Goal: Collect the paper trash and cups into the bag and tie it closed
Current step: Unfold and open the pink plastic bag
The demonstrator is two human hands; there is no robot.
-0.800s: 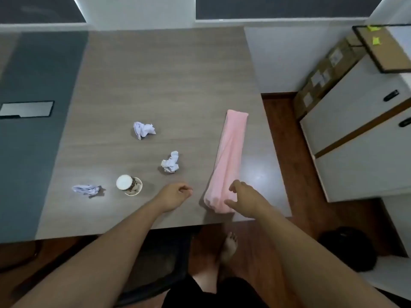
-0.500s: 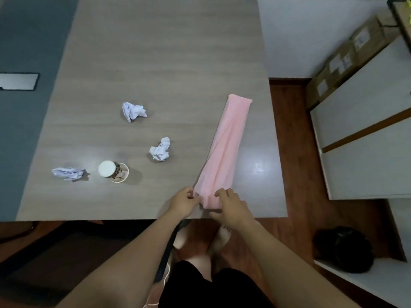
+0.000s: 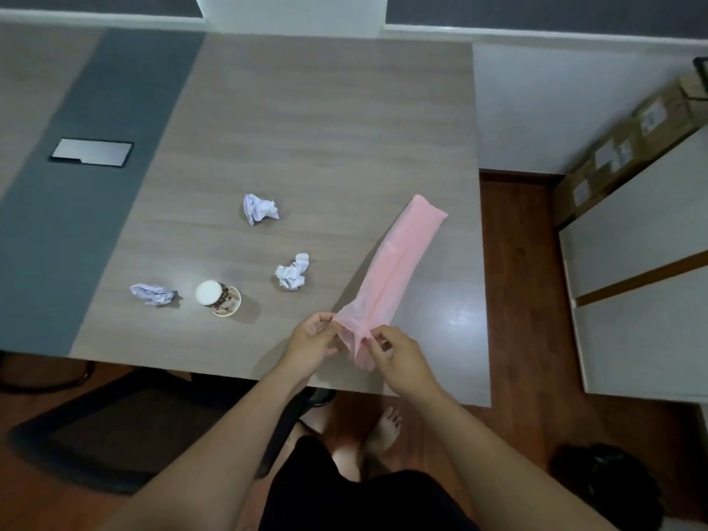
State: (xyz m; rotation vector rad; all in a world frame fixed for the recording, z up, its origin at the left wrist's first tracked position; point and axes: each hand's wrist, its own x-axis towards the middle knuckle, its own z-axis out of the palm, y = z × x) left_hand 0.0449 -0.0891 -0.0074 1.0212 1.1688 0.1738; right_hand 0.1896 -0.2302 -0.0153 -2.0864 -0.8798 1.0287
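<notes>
Since before, left hand (image 3: 311, 341) and right hand (image 3: 400, 360) have closed in, each pinching the pink bag's (image 3: 396, 262) near end (just inside the bench (image 3: 325, 120) front edge). Paper wads (image 3: 292, 272) and the tipped cup (image 3: 219, 299) lie apart, leftward.

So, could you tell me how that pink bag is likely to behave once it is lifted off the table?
Probably floppy: the bag is a thin folded strip, creasing where the left hand and right hand pinch its near end. Likely very light, so it may slide on the smooth table.
</notes>
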